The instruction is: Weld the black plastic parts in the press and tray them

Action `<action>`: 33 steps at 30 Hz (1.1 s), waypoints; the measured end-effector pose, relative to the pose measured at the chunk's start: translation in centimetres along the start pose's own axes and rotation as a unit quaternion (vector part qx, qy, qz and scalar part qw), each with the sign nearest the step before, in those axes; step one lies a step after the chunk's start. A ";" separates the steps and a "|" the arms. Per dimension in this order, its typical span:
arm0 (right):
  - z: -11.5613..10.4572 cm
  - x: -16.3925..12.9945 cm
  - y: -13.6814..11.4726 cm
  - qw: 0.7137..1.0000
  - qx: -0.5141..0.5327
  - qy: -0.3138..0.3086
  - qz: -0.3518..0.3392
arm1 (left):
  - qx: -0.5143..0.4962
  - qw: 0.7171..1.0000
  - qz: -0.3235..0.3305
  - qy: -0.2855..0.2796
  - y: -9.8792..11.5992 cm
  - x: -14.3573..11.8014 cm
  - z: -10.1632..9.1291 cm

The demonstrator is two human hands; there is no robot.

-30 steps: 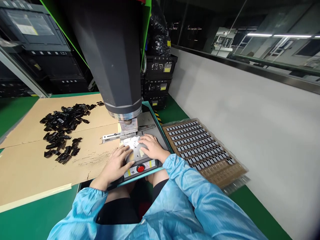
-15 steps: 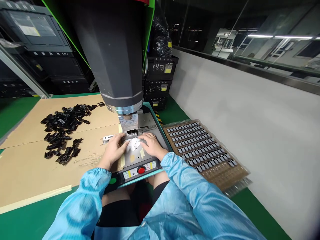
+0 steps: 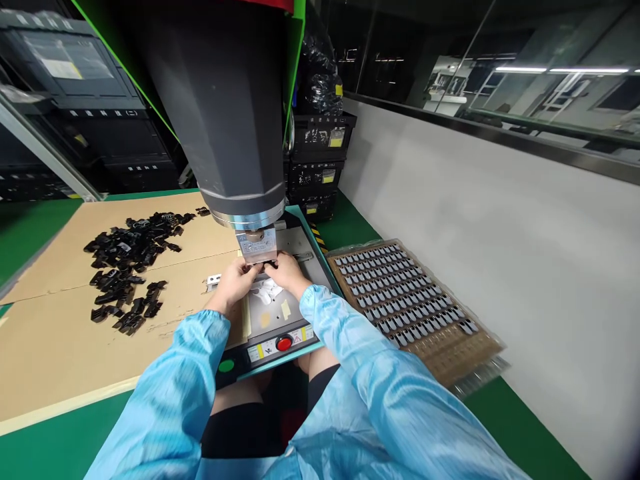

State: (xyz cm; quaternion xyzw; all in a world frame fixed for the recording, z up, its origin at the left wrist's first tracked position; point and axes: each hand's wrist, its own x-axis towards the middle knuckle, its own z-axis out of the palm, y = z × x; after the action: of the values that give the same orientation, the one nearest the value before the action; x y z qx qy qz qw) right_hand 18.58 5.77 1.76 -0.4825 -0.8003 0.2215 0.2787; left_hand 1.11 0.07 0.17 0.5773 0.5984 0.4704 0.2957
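Note:
Below the metal block (image 3: 257,247) of the machine head, my two hands meet at the fixture. My left hand (image 3: 236,281) comes in from the left, its thumb and fingers pinched at a small black part (image 3: 271,265). From the right, my right hand (image 3: 286,275) has its curled fingers on the same part. My fingertips and the block hide most of it. Thin white pieces (image 3: 266,291) lie on the grey machine plate (image 3: 273,317), just in front of my hands. A slotted metal strip (image 3: 213,280) sticks out beside my left hand.
Black plastic parts (image 3: 135,243) are heaped on cardboard (image 3: 185,283) at the left. A tray (image 3: 440,357) with rows of grey-and-black parts stands at the right. A red button (image 3: 284,343) and a green button (image 3: 226,366) sit at the machine's front. Black crates (image 3: 320,150) are stacked behind.
Both hands have moved forward and closer together, from around the white pieces to the fixture under the block. Their fingers now close at the black part there.

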 end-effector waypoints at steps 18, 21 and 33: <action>-0.8 -18.4 -3.4 0.916 0.398 0.038 -0.003 | -0.468 0.868 -0.163 0.030 4.5 -18.5 2.6; -1.3 -19.5 -4.1 0.928 0.371 0.043 -0.005 | -0.469 0.869 -0.154 0.042 4.5 -19.4 2.9; -5.1 -20.8 -6.8 0.944 0.325 0.034 -0.042 | -0.587 0.791 -0.158 -0.068 5.6 -20.7 1.7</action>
State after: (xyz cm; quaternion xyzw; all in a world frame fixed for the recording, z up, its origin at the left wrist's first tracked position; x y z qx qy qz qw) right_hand 25.44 -15.42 4.95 -0.3391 -0.6942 0.4410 0.4568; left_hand 8.28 -20.20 0.67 0.2209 0.2684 0.6376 0.6875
